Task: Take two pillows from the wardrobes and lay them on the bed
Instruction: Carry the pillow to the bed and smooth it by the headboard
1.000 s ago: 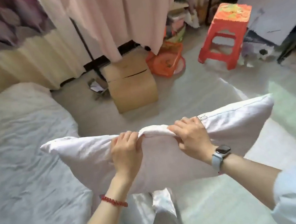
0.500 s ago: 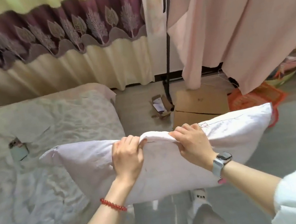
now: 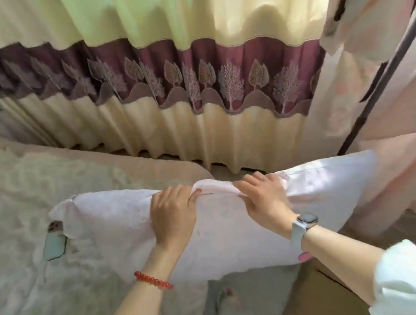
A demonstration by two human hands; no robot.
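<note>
Swinging round from the floor and its red stool, the view has turned toward the bed and the curtain behind it, while the grip on the pillow has not changed. Both hands hold the plump, pale pink fabric pillow (image 3: 220,226) by its upper edge: the left hand (image 3: 173,214) and the right hand (image 3: 265,200) sit near each other at the middle, fingers (image 3: 180,193) clenched over a bunched ridge of cloth. Pinching the top seam lets the pillow hang broadside and level, probably so it can be lowered flat rather than tossed.

It is carried in the air, its left end over the near edge of the bed with the crumpled pale grey cover (image 3: 11,215) and its right end out over the floor, close to the pink cloth wardrobe on a dark metal frame (image 3: 392,90). A mint-green phone (image 3: 53,245) lies on the bedcover just beside the pillow's left corner; setting down there could bury it. No pillow shows on the bed yet. A cream curtain with a maroon leaf-patterned band (image 3: 189,78) hangs beyond the bed.
</note>
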